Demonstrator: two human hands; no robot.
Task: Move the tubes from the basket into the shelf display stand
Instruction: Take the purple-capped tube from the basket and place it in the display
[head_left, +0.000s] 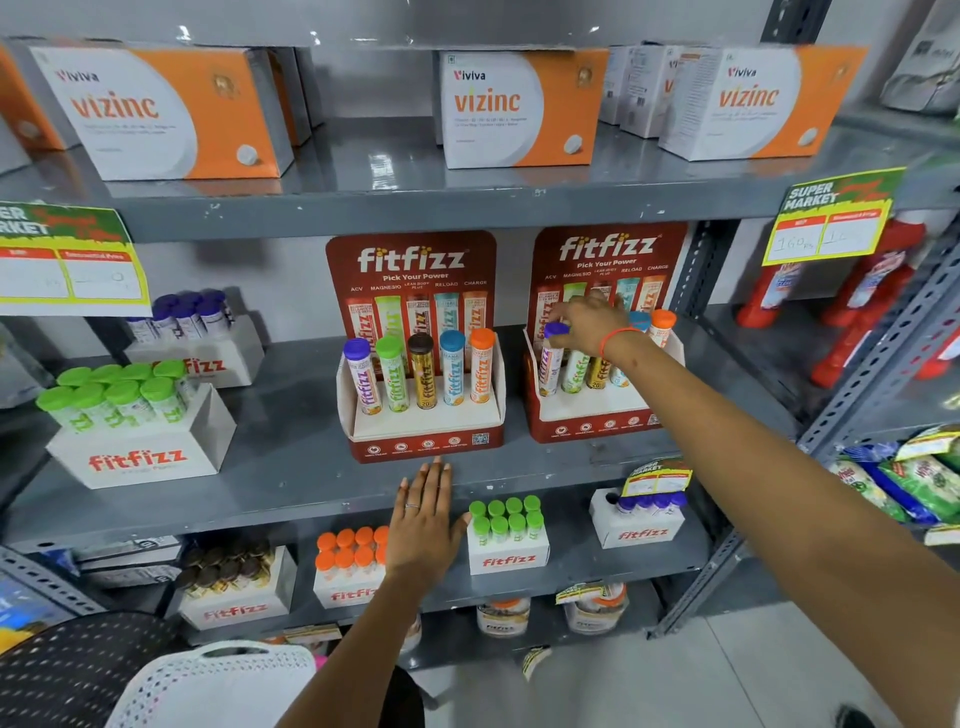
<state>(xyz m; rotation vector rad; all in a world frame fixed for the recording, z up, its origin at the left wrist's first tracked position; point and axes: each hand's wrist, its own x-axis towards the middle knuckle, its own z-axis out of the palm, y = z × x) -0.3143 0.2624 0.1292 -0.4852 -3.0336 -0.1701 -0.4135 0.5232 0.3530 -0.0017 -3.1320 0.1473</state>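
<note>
Item: middle shelf (291, 478), grey metal, carrying two red fitfizz display stands side by side.

Left display stand (423, 415), at 12 o'clock in our view: five upright tubes in a row, capped purple, green, brown, blue and orange.

Right display stand (587, 415), at 1 o'clock: we reach it with our right hand (584, 325), whose fingertips close on the purple cap of the purple-capped tube (551, 364). That tube stands tilted in the leftmost slot of this stand. Beside it we count a green-labelled tube, a gold one, and blue and orange caps partly hidden behind the wrist, which bears an orange band (615, 338).

Left hand (423, 519), at 6 o'clock: flat, fingers stretched and together, holding nothing, palm against the front edge of the middle shelf just below the left display stand. A ring shows on one finger.

White basket (218, 680), at 7 o'clock, bottom of view: perforated, handle visible; we cannot tell its contents.

Also held: white fitfizz cartons of green-capped tubes (130, 400) at 9 o'clock, and vizinc boxes (519, 106) on the top shelf.
</note>
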